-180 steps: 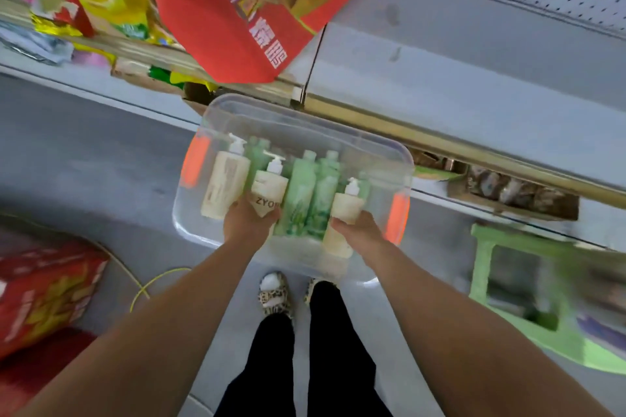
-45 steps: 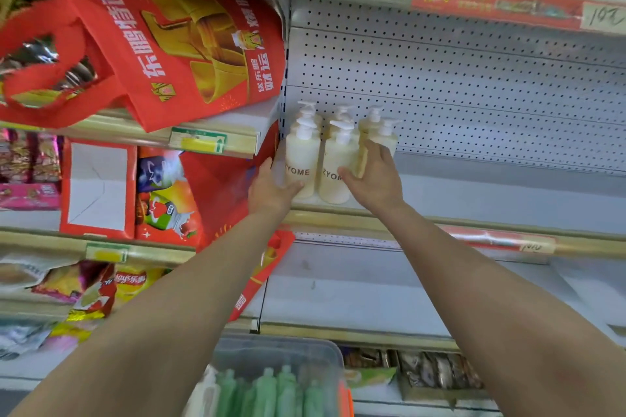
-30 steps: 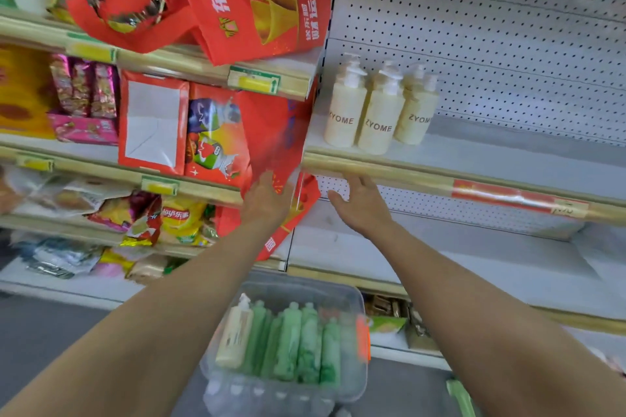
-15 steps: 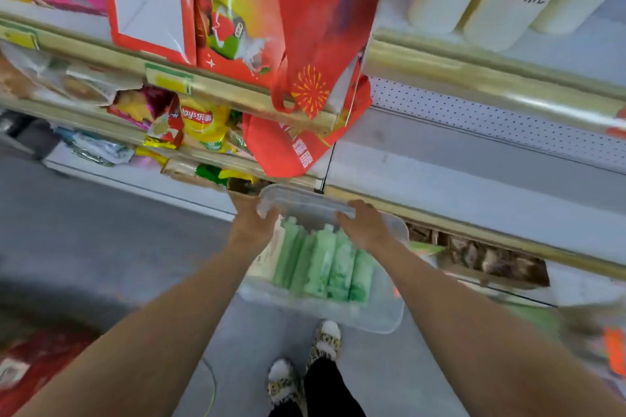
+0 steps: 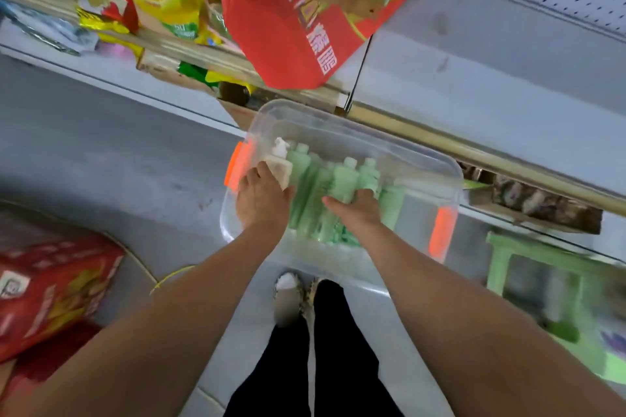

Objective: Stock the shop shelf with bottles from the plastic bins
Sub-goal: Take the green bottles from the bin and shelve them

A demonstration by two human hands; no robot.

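Reaching deeper into bin [image 5: 338,130] | left hand [image 5: 262,198] grips cream bottle [image 5: 279,164] | right hand [image 5: 356,211] grip unclear

One bin [image 5: 342,123], five or more bottles [image 5: 343,179].
One cream bottle [image 5: 280,164]; at least four green bottles [image 5: 299,159], with blur hiding the exact count. Two orange latches [image 5: 237,166]. One left hand [image 5: 261,201], one right hand [image 5: 359,213]. One red bag [image 5: 281,30], one green stool [image 5: 528,257], one red box [image 5: 44,288].

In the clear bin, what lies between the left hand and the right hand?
In the head view, green bottles lie between the left hand and right hand in the clear bin.
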